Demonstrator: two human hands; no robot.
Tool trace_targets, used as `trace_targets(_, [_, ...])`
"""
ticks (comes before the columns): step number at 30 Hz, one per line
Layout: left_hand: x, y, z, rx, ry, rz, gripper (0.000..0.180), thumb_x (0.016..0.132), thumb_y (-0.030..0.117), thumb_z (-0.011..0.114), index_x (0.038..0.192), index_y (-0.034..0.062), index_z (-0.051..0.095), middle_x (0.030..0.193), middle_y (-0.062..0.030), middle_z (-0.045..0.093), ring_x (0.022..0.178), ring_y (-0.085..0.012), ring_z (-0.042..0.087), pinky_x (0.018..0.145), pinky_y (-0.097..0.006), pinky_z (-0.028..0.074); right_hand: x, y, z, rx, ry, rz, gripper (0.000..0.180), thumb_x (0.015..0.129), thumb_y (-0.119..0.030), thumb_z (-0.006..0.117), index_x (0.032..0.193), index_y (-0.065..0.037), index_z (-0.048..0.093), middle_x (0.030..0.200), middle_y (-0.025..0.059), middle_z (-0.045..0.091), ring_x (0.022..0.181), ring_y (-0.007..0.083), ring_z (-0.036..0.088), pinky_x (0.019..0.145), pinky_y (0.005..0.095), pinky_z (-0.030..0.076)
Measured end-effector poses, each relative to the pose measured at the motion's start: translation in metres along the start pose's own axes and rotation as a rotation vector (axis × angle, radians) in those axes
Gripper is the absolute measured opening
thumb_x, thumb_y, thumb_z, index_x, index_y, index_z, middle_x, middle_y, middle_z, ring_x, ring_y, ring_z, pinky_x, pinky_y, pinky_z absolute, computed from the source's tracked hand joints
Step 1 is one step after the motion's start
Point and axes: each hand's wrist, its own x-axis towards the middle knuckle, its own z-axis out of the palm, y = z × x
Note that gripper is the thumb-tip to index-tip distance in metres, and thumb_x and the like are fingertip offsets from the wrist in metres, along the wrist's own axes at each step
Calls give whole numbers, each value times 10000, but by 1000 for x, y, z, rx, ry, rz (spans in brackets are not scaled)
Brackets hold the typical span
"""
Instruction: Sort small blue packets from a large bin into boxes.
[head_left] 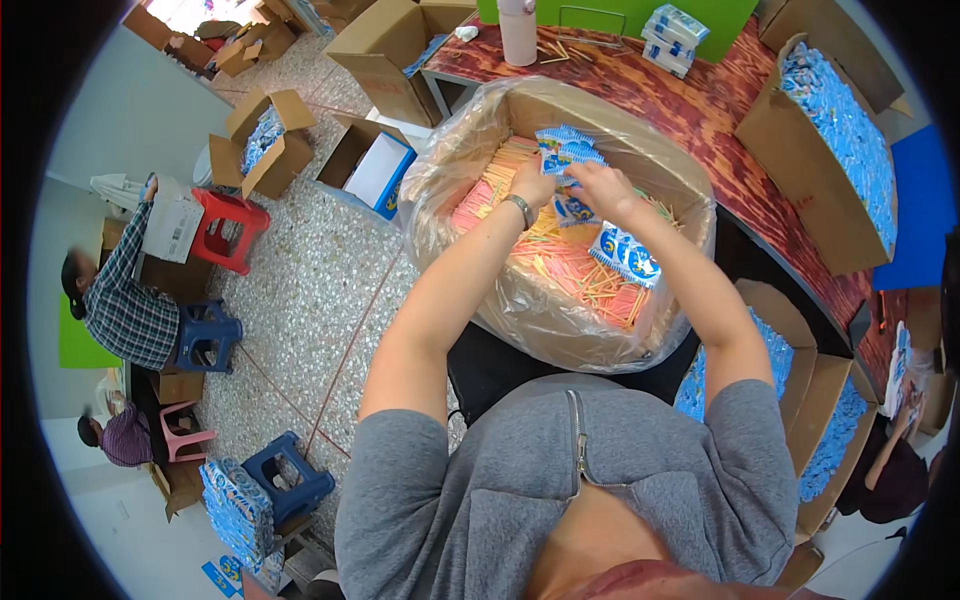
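Note:
Both hands are over a carton lined with a clear plastic bag, which holds many thin pink, yellow and green sticks. My left hand, a watch on its wrist, is closed at the left edge of a small blue-and-white packet. Close beside it, my right hand has its fingers closed on the same packet from the right. Part of the packet hangs below the fingers, and its opening is hidden. Another blue-and-white packet lies on the sticks beneath my right forearm.
Behind the carton is a red-brown table with a pale bottle and stacked packets. A carton full of blue packets stands at the right. On the left are a red stool, a blue stool and two seated people.

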Motion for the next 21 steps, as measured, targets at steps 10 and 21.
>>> trace_targets(10, [2,8,27,-226,-59,193,303,840,33,601,1129,-47,561,984,-139,660,848,-191,652,713,-316,544,-23,11,-10,180,298,212,364,825,-200,689,1123,-87,513,1031,181,592,918,405,600,776,469,495])
trace_targets(21, [-9,12,17,18,13,264,351,852,105,675,1162,-29,577,1029,-84,654,911,-137,612,786,-272,495,-69,41,-49,-176,-428,276,438,775,-287,723,1088,-38,543,968,216,672,961,378,644,799,459,525])
